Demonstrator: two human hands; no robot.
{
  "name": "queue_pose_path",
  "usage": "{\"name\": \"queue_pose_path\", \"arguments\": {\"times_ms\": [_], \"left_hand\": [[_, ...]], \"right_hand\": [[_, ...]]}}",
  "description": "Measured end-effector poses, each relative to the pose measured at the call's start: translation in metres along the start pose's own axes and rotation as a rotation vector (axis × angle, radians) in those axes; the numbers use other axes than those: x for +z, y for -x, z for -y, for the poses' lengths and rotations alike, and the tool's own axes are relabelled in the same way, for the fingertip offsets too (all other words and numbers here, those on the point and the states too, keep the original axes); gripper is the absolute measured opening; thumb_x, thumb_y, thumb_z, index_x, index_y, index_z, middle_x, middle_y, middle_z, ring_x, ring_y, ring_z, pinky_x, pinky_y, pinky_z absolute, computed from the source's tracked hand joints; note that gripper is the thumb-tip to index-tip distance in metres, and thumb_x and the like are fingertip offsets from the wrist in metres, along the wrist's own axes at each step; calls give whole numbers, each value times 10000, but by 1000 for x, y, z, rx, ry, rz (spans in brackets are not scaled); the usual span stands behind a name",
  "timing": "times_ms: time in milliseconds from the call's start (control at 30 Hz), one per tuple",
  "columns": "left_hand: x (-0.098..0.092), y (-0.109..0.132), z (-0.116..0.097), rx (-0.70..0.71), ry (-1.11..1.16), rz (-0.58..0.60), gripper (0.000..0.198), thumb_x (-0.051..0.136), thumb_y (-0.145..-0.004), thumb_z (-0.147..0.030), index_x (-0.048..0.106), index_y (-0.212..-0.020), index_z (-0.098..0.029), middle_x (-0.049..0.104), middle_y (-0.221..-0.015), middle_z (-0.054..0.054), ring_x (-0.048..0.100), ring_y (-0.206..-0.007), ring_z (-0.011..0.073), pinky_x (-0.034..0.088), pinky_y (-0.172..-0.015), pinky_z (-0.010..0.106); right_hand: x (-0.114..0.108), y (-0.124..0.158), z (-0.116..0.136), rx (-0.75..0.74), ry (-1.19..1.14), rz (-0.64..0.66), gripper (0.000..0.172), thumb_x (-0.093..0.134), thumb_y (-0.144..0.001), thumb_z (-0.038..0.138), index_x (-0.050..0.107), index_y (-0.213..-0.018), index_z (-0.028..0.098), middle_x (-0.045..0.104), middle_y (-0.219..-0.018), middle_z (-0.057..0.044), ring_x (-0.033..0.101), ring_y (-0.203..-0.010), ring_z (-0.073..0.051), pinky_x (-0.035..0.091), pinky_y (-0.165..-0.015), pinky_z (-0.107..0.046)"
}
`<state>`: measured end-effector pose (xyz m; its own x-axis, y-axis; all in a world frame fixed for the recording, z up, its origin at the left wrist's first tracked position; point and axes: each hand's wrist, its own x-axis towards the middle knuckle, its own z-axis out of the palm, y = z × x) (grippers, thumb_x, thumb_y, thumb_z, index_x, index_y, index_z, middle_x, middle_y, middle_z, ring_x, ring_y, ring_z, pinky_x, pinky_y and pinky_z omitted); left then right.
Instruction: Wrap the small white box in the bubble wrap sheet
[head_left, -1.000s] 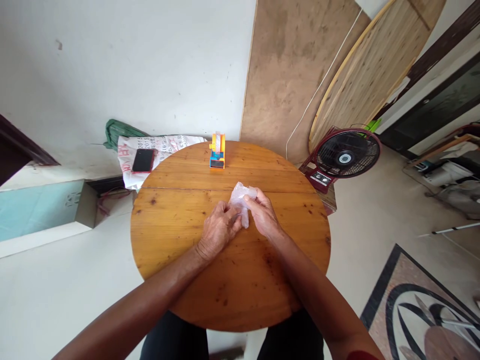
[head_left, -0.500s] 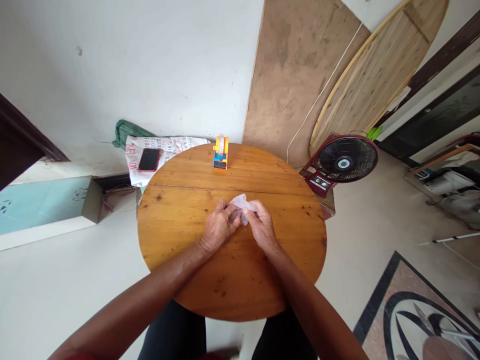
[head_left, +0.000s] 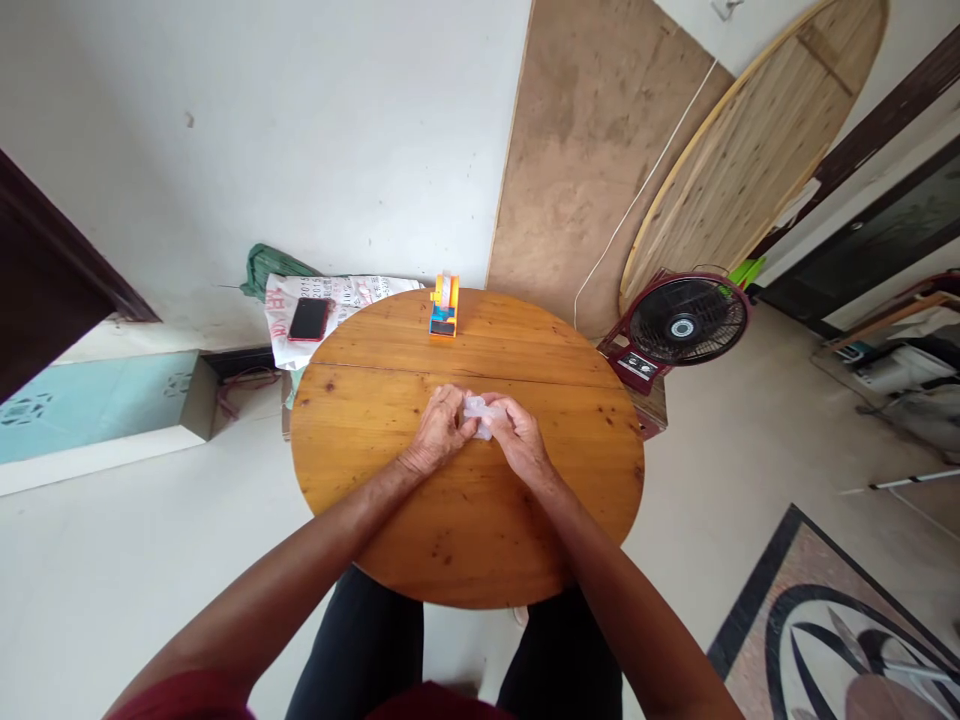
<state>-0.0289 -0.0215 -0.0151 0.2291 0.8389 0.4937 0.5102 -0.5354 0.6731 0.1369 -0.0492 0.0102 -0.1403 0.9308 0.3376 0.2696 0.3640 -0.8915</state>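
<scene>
Both my hands meet over the middle of a round wooden table (head_left: pixel 360 480). My left hand (head_left: pixel 436 436) and my right hand (head_left: pixel 516 436) are closed on a small crumpled piece of clear plastic (head_left: pixel 478 412), which shows as a pale wad between the fingertips. Most of the plastic is hidden inside the fingers. An orange and blue tape dispenser (head_left: pixel 443 309) stands upright at the table's far edge, well away from both hands.
A dark phone (head_left: pixel 308 319) lies on a printed white sack (head_left: pixel 352 293) beyond the table's far left edge. A red floor fan (head_left: pixel 679 328) stands to the right. Wooden boards (head_left: pixel 592 150) and a round tabletop (head_left: pixel 757 140) lean on the wall.
The plastic has been squeezed from a loose raised bunch into a small wad between my fingers. My hands have closed in on each other.
</scene>
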Motion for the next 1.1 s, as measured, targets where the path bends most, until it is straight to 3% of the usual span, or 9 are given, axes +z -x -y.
{"name": "queue_pose_path", "arguments": {"times_ms": [100,267,433,633,833,1100], "left_hand": [[-4,-1,-5,11,-89,37,151,577,-748,-154,567,-897,-168,586,-961,78,540,-933,223,455,-836,359],[-10,-2,-14,28,-198,81,74,552,-805,-177,589,-869,-170,609,-965,96,546,-924,246,430,-815,386],[-27,5,-14,231,-251,158,188,505,-887,-219,624,-1020,-161,654,-1105,115,574,-1027,253,423,-886,405],[-33,20,6,468,-330,128,318,527,-908,-217,611,-1211,-171,623,-1294,124,529,-1213,284,412,-984,451],[-25,23,8,420,-278,148,251,490,-937,-197,657,-1123,-184,675,-1159,121,518,-1257,262,449,-996,414],[-26,14,11,373,-96,288,330,539,-840,-171,572,-1167,-141,457,-1443,207,399,-1385,300,368,-1125,483]], "right_hand": [[-2,6,0,-107,120,-11,108,547,-892,296,619,-862,220,662,-1115,-60,620,-1044,-189,472,-938,-316],[-5,10,-5,-192,239,68,134,520,-881,226,616,-970,252,678,-1191,-57,602,-1177,-197,463,-1019,-371],[-6,11,-8,-295,375,100,201,540,-842,149,615,-1008,235,669,-1216,-95,574,-1235,-207,459,-1037,-385],[-7,14,-11,-376,408,117,323,478,-781,60,607,-1030,219,661,-1220,-105,546,-1271,-194,442,-1069,-372],[-11,14,-13,-326,374,154,302,474,-789,69,605,-1009,229,646,-1257,-107,532,-1287,-199,432,-1077,-401],[-15,18,-16,-350,428,230,374,465,-814,59,586,-1118,238,580,-1356,-102,450,-1361,-191,385,-1125,-426]]}}
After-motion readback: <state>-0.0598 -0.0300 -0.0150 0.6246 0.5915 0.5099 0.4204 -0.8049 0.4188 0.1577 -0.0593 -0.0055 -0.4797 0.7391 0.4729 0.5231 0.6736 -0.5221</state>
